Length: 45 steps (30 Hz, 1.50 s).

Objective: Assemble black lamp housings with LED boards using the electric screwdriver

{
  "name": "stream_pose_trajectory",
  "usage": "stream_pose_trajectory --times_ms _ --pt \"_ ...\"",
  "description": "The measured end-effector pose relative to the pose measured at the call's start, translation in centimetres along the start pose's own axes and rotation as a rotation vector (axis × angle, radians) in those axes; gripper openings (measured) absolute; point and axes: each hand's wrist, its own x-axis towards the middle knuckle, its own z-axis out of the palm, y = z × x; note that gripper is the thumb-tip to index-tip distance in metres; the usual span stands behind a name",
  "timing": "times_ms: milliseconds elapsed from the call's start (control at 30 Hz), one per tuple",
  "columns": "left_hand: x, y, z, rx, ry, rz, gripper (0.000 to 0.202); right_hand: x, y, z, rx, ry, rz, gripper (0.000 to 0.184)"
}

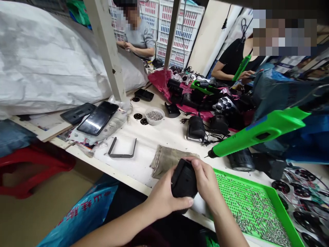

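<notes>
The fingers [199,167] of both hands are clamped on a black plastic casing [184,179]: the left thumb is pressed along its lower side, and the right fingers are curled over its top. The casing is held between the left hand [164,195] and the right hand [207,181], over the front edge of a white table [120,168]. A folded grey cloth [169,161] is laid just behind the hands. To the right, a green tray [285,209] of silver screws [253,209] is placed beside the right hand, and a green electric screwdriver [259,132] is seen with its tip just above the table. Farther left, a bent metal bracket [120,150], a bowl of steel balls [154,116] and a black phone [97,118] are laid out. Black casings [196,127] are set near a red cloth [160,80]. 2 co-workers [136,37] are seated beyond the table, their hands separate from the pair at the casing.
</notes>
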Motion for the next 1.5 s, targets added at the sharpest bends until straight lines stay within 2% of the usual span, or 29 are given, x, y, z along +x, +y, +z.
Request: stream_pose_trajectory --times_ms 67,133,233,300,433,533,667,833,933,1067,1200,1267,1367,1500 --pt "0.4 -0.2 -0.7 -0.232 -0.007 -0.086 0.071 0.1 0.0 0.1 0.047 0.061 -0.037 0.052" --pt "0.8 -0.4 -1.6 -0.485 0.002 -0.193 0.064 -0.5 0.0 -0.1 0.119 0.182 -0.092 0.050" --pt "1.2 -0.8 -2.9 -0.745 0.006 -0.280 0.060 -2.2 0.2 -0.1 0.192 0.325 -0.033 0.037" --pt "1.3 -1.0 -3.4 -0.855 -0.008 -0.284 0.060 -3.5 0.6 0.3 0.219 0.306 0.077 0.031" --pt "1.5 -1.3 -3.3 -0.980 -0.035 -0.265 0.061 -5.6 1.5 1.9 0.279 0.119 0.165 0.030" --pt "1.8 -1.2 -2.9 -1.021 -0.025 -0.324 0.059 -6.4 1.7 2.9 0.276 0.011 0.177 0.030" --pt "1.9 -1.0 -2.6 -1.013 0.017 -0.345 0.059 -6.9 1.2 3.8 0.340 -0.007 0.239 0.032" --pt "1.4 -0.9 -1.7 -0.790 0.164 -0.212 0.054 -6.3 0.4 4.9 0.426 0.011 0.289 0.058" --pt "1.0 -0.7 -1.2 -0.621 0.219 -0.091 0.055 -5.7 0.3 5.3 0.546 0.041 0.299 0.058" --pt "0.9 -0.3 -1.3 -0.555 0.201 -0.053 0.062 -5.5 0.5 5.2 0.602 0.097 0.294 0.051" --pt "0.6 -0.2 -1.5 -0.571 0.088 -0.072 0.074 -5.6 0.6 4.7 0.586 0.109 0.268 0.053" --pt "0.6 -0.2 -1.2 -0.583 0.072 -0.072 0.076 -5.6 0.6 4.5 0.559 0.113 0.266 0.054" --pt "0.8 0.0 -0.7 -0.619 0.204 -0.107 0.064 -5.3 0.3 4.1 0.449 0.070 0.285 0.055" --pt "1.8 0.9 -0.6 -0.782 0.393 -0.326 0.045 -5.3 -0.2 3.5 0.225 0.008 0.336 0.051"
